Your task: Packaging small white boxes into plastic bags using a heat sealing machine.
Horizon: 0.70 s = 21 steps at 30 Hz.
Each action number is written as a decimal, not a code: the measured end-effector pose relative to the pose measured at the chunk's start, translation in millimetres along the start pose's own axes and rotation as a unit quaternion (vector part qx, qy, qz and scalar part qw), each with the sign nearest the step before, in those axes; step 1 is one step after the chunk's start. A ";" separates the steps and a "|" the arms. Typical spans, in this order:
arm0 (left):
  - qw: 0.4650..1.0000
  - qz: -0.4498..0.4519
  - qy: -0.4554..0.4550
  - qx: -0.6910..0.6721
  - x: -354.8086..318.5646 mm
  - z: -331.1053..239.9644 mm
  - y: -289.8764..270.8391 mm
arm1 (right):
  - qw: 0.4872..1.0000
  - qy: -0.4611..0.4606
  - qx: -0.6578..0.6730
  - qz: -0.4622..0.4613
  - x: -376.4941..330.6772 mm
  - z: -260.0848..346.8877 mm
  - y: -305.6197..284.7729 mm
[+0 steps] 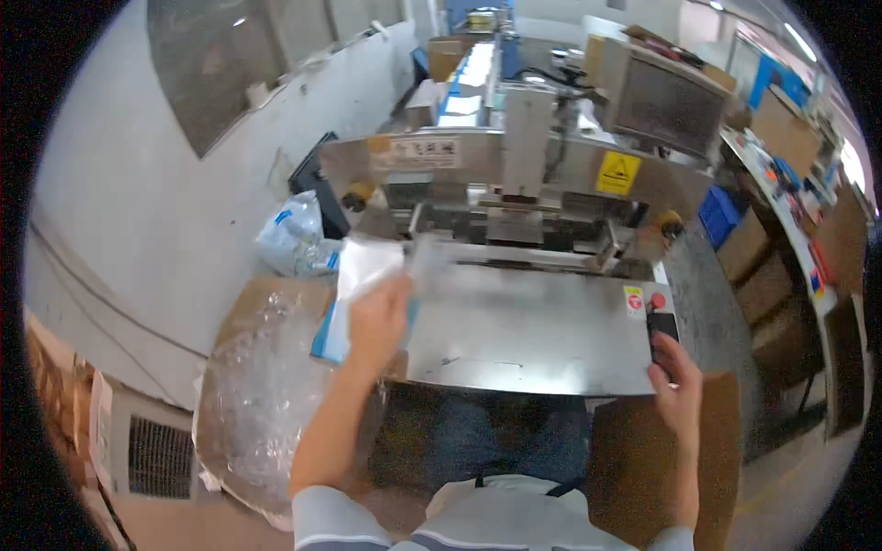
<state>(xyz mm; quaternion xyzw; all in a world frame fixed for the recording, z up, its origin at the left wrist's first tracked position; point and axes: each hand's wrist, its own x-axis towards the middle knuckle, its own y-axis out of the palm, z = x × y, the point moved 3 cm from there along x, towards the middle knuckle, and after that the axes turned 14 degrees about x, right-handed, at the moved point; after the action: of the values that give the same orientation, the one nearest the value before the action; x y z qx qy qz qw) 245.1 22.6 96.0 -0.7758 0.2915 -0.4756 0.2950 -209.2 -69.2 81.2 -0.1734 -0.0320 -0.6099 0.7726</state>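
Observation:
My left hand [378, 317] is raised over the left end of a metal worktable [514, 335], its fingers closed on a clear plastic piece [427, 264] smeared by motion. Right beside it is a stack of shiny white sheets or packs [367, 257], with a blue edge [331, 338] showing below. At the table's right front corner, my right hand [678, 372] rests its fingertips on a small black box [661, 325], thumb apart. Behind the tabletop stands a machine with a metal crossbeam [478, 151] and an upright grey column [528, 138].
A carton [207, 422] of clear plastic pieces [271, 376] stands at my left, under a plastic bag [296, 230]. A red button [658, 300] sits by the black box. Beyond the machine runs a conveyor [469, 87]. At right are a blue crate [719, 216] and a cluttered bench [781, 188].

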 end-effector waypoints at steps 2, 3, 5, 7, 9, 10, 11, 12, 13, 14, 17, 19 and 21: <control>0.988 0.113 0.038 -0.099 -39.2 -44.6 0.3 | 0.980 -0.171 -0.083 0.060 11.9 50.2 67.5; 0.975 0.155 0.078 -0.137 -49.0 -72.5 3.3 | 0.964 -0.240 -0.103 0.059 13.6 61.1 85.7; 0.949 0.216 0.109 -0.201 -67.7 -117.0 5.8 | 0.974 -0.197 -0.012 0.110 18.4 50.7 104.6; 0.931 0.246 0.064 -0.260 -83.7 -136.8 8.1 | 0.956 -0.011 0.072 0.283 19.9 26.4 103.1; 0.918 0.283 0.007 -0.279 -88.7 -140.4 10.6 | 0.967 -0.030 0.024 0.252 14.9 24.3 100.0; 0.918 0.283 0.009 -0.278 -92.9 -140.9 11.6 | 0.968 -0.053 -0.002 0.246 10.3 23.5 99.6; 0.899 0.323 -0.062 -0.289 -100.9 -137.4 18.6 | 0.967 -0.076 -0.028 0.240 6.2 21.9 99.5; 0.874 0.360 -0.134 -0.298 -108.7 -133.5 25.8 | 0.970 -0.167 -0.010 0.178 5.0 19.8 101.1; 0.874 0.361 -0.131 -0.298 -110.4 -129.4 31.7 | 0.970 -0.168 -0.011 0.176 5.0 22.1 102.8; 0.859 0.405 -0.180 -0.255 -114.7 -122.2 40.9 | 0.963 -0.232 -0.021 0.134 3.9 28.9 101.1; 0.929 0.301 -0.140 -0.161 -120.9 -121.1 46.8 | 0.945 -0.291 -0.060 0.138 -2.8 20.3 100.6; 0.989 0.087 0.051 -0.105 -110.4 -130.5 32.1 | 0.929 -0.264 -0.122 0.229 -5.8 16.5 104.7; 0.970 0.117 0.166 -0.131 -95.5 -142.3 32.2 | 0.919 -0.269 -0.151 0.244 -8.0 6.7 109.3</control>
<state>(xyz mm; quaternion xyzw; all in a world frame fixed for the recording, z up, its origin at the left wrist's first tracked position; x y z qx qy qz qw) 74.0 45.7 71.5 -0.6780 0.4851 -0.5179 0.1920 -105.9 -38.3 60.4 -0.4480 -0.1031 -0.3307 0.8242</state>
